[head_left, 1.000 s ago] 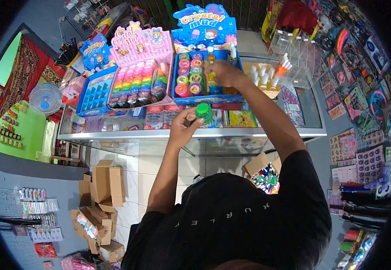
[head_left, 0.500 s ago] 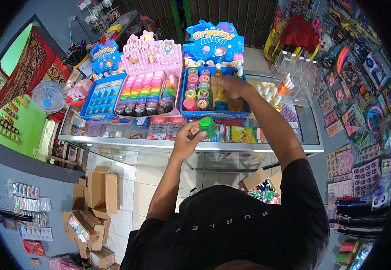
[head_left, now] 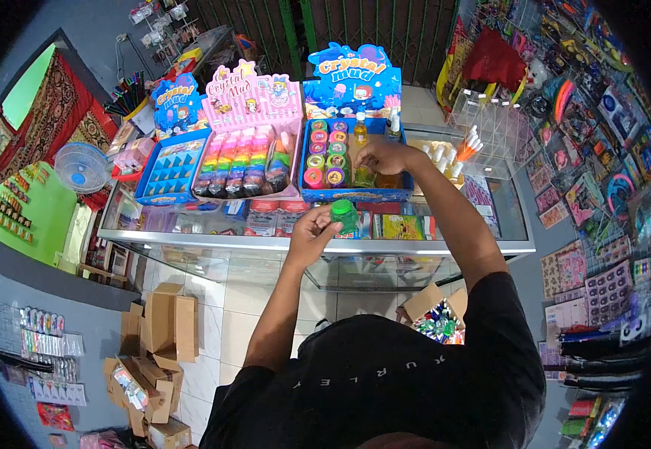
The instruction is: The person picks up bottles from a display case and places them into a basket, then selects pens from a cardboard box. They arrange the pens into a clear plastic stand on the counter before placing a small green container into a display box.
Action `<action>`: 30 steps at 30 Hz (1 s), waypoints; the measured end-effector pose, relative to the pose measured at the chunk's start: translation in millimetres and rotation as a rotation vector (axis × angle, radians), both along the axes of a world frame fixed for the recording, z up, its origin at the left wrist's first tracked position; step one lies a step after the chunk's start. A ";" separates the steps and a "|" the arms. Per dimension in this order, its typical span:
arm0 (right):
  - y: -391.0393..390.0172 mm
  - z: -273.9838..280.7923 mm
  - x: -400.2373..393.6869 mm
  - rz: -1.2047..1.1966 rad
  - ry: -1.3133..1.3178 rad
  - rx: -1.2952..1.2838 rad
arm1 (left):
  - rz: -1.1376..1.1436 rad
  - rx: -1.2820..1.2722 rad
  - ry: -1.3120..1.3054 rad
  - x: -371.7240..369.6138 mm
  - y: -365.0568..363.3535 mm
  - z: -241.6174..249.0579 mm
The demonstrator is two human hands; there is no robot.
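My left hand (head_left: pixel 312 238) is closed around a small green jar (head_left: pixel 344 217) with a bright green lid, held upright just past the front of the blue display box (head_left: pixel 340 196). My right hand (head_left: pixel 387 159) reaches into that box's right side, fingers bent together. A yellow-green container (head_left: pixel 364 177) shows right under those fingertips; whether they grip it is hidden. Behind the hand stand a bottle of amber liquid (head_left: pixel 360 132) and a second bottle (head_left: pixel 394 127). Rows of small round tubs (head_left: pixel 336 148) with coloured lids fill the box's left side.
A glass counter (head_left: pixel 220 241) carries the boxes. Left of mine are a pink display box (head_left: pixel 250 105) with rainbow bottles and another blue box (head_left: pixel 168 168). White-capped sticks (head_left: pixel 469 142) and a clear rack (head_left: pixel 494 120) stand right. Cartons (head_left: pixel 164 322) lie on the floor.
My right hand has moved down and a little nearer inside the box, leaving the amber bottle more exposed behind it. My left hand keeps the green jar in nearly the same place.
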State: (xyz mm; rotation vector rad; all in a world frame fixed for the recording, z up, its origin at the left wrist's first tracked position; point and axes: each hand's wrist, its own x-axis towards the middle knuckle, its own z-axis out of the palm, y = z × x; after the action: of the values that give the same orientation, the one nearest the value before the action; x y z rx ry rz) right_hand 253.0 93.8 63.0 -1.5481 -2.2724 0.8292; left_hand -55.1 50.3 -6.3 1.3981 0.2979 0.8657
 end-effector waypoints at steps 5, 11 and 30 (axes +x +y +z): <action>-1.5 9.6 4.5 -0.067 0.003 -0.026 | 0.029 0.007 0.007 1.9 -1.5 0.4; -5.3 15.2 5.2 -0.297 -0.600 0.038 | 0.034 0.014 0.007 0.9 -1.6 -0.8; -12.5 18.9 9.4 -0.159 -0.656 0.184 | 0.019 0.042 0.050 -1.2 3.8 -8.8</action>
State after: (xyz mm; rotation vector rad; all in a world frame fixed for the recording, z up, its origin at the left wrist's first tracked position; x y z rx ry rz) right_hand 262.4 81.3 81.9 -2.0938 -2.4880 0.0529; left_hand -56.3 54.0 -15.1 1.4591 0.3329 0.8577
